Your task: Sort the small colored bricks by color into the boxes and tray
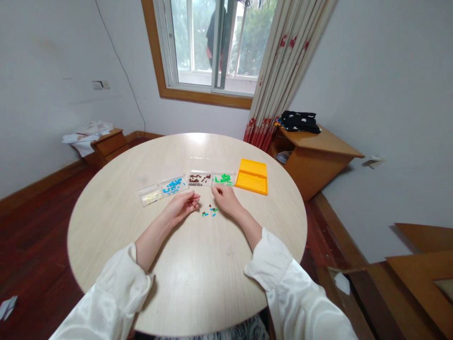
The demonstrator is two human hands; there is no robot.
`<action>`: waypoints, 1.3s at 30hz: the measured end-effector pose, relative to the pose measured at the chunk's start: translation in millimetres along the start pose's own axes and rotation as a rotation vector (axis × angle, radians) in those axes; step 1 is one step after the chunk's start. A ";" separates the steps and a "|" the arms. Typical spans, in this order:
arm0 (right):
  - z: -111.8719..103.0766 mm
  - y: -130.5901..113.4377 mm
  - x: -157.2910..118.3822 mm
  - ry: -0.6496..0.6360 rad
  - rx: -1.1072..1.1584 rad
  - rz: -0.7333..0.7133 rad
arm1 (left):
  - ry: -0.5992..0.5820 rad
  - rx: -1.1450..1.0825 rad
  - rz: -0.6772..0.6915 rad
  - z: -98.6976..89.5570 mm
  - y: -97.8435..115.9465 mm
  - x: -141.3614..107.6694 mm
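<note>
My left hand (pixel 183 205) rests on its side on the table, in front of a clear box of blue pieces (pixel 173 186). Its fingers are loosely curled and apart, and I see nothing in them. My right hand (pixel 226 199) is closed in a pinch, just in front of the clear box of green pieces (pixel 223 179); whatever its fingertips may hold is too small to make out. Between the hands lies a loose group of small blue, green and brown pieces (pixel 211 211). Behind them stands a clear box of brown pieces (pixel 200 178).
A clear box of pale yellow pieces (pixel 151 197) stands at the row's left end. An opened yellow case (pixel 252 177) lies at its right end. The round table (pixel 191 274) has its far edge towards the window. A wooden cabinet (pixel 311 156) stands beyond on the right.
</note>
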State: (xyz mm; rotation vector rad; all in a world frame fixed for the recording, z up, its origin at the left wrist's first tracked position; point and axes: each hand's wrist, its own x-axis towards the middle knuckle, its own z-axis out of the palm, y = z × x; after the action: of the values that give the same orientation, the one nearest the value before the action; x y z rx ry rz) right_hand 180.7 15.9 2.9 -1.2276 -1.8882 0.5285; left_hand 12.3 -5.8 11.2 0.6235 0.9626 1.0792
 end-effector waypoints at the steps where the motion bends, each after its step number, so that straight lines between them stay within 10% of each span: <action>1: -2.0 3.0 1.7 0.027 -0.015 0.020 | -0.001 -0.004 0.003 -0.7 -0.4 1.0; 10: -23.6 42.6 18.1 0.383 -0.106 0.016 | -0.043 0.082 0.104 -1.4 -2.1 1.8; 22: -20.8 46.4 24.6 0.361 -0.107 0.042 | -0.170 1.090 0.556 -2.3 -10.4 -7.1; 32: -38.4 9.4 -0.7 -0.566 0.201 0.075 | -0.306 1.176 0.542 -8.7 -9.0 -6.0; 39: -36.8 11.6 0.0 -0.675 0.142 0.119 | -0.308 1.122 0.521 -8.7 -8.5 -4.9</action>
State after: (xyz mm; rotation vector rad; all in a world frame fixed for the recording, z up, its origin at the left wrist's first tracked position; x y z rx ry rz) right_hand 216.8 18.2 16.3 -1.1548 -2.2725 1.2410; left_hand 7.6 -13.7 1.9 1.9812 1.1128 0.7581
